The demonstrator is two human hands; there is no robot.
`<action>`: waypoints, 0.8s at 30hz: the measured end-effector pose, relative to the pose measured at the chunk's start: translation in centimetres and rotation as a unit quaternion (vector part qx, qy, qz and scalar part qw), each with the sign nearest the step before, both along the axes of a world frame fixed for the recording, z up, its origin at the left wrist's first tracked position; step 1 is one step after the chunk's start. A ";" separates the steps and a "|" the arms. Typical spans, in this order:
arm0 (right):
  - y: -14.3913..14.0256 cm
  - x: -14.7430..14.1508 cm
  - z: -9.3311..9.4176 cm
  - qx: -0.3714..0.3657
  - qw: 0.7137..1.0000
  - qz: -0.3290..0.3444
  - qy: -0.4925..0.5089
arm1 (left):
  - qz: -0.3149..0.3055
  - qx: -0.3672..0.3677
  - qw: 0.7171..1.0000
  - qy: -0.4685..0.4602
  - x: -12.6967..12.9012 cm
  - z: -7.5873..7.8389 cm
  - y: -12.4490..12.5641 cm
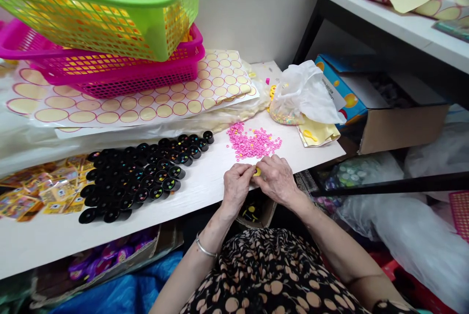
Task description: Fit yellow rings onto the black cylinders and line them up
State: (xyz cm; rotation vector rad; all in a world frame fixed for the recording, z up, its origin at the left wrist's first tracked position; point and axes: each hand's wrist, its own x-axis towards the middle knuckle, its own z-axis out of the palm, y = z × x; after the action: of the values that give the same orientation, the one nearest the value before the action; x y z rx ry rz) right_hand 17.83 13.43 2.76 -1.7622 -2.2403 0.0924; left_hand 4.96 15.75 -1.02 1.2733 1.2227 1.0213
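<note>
My left hand (235, 184) and my right hand (277, 179) meet at the table's front edge, fingers pinched together. Between their fingertips is a small yellow round piece (257, 172), partly covered by the fingers. Just beyond them, a loose heap of tiny pink beads (252, 146) with a few yellow ones is spread on the white table (205, 177). To the left stand rows of small black round cups (170, 184), several with coloured bits inside. Below my hands, an open carton (269, 214) holds black and yellow pieces.
Stacked green (157, 35) and pink baskets (146, 75) hold yellow parts on sheets of round stickers (179, 108). Picture cards (58, 189) lie far left. A plastic bag of beads (289, 111), a yellow spoon (309, 135) and a cardboard box (399, 128) are right, beneath a white shelf (403, 26).
</note>
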 end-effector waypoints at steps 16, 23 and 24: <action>-0.3 -2.4 -5.1 -0.140 0.706 -0.204 0.664 | 0.036 -0.009 0.999 -0.033 0.5 -0.4 -0.2; 0.2 -2.3 -4.8 -0.160 0.707 -0.218 0.654 | 0.073 -0.134 0.980 -0.131 1.0 -0.7 -0.5; 0.3 -2.2 -4.9 -0.168 0.699 -0.217 0.660 | 0.070 -0.152 0.975 -0.147 1.1 -0.8 -0.4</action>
State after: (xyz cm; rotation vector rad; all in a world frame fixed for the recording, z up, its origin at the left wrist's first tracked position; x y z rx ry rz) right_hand 15.61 13.73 -2.10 -1.4376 -0.7443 1.2594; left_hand 6.04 15.38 -1.83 0.7778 1.1952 1.0344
